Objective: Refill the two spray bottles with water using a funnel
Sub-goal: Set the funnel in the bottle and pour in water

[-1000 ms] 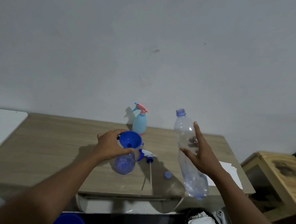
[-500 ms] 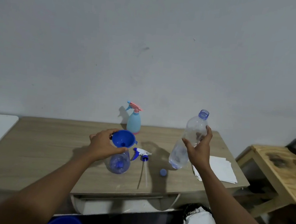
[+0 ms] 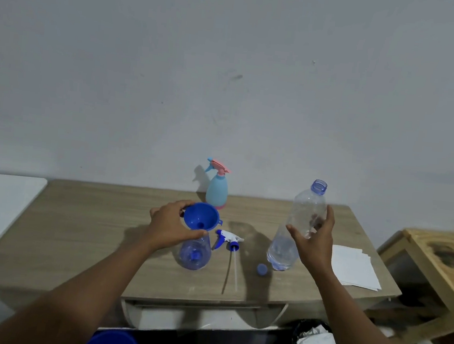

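A person's left hand (image 3: 172, 226) grips a blue funnel (image 3: 201, 216) seated in a clear spray bottle (image 3: 194, 253) on the desk (image 3: 81, 230); the right hand (image 3: 314, 242) holds an uncapped water bottle (image 3: 296, 228). Nearby: detached sprayer head (image 3: 227, 238), bottle cap (image 3: 262, 269), pale-blue spray bottle (image 3: 217, 189), papers (image 3: 355, 267).
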Motion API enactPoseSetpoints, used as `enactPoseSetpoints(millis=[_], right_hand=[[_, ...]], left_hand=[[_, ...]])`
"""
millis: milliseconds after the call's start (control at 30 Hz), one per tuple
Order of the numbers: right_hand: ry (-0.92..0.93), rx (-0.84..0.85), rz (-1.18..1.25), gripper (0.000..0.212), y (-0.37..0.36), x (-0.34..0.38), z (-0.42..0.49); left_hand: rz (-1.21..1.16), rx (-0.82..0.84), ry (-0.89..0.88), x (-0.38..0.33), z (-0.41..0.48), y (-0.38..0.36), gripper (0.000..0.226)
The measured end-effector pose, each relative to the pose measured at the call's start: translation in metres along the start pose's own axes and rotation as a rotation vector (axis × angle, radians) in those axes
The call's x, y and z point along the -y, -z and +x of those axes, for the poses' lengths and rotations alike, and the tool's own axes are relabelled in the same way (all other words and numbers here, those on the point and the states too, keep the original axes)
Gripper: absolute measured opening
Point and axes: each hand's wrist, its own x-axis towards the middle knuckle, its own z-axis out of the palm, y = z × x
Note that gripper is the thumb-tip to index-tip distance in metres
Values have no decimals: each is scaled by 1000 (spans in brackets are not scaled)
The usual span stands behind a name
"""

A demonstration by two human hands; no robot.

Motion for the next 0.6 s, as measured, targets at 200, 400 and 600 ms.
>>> enactPoseSetpoints(millis=[200,400,600], right_hand=[[49,-306,51,59,-8,7,-32],[133,83,39,11,-54,31,-47],[-228,508,116,26,-94,68,-35]], left_hand=[[-17,-4,-3,0,1,0,84],[-36,5,-17,-3,0,-2,78],[-2,6,-26,-3,4,0,73]])
